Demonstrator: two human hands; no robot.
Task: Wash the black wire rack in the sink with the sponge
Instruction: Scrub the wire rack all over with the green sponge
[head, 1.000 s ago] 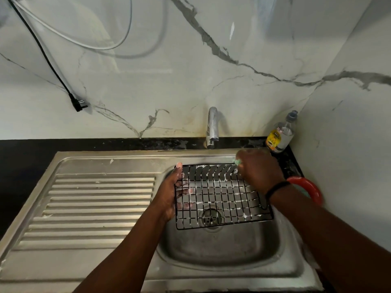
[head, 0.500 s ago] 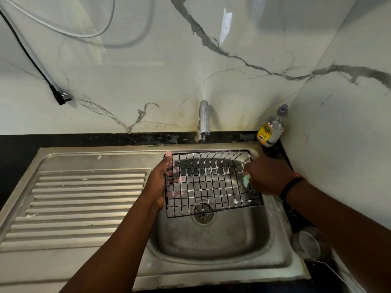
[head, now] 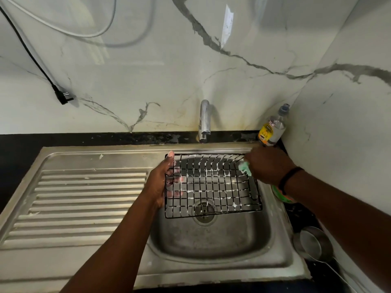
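I've got the rack (head: 212, 185) held over the sink (head: 211, 240) w/ its long axis L-R, L hand (head: 161, 182) gripping its L edge, R hand (head: 267, 166) clutching the sponge (head: 245, 168) at the far-R corner, so R is nearer the unscrubbed side.

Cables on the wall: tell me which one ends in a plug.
The black cable. It runs down the left of the wall to a plug; the white cable loops above, no end visible.
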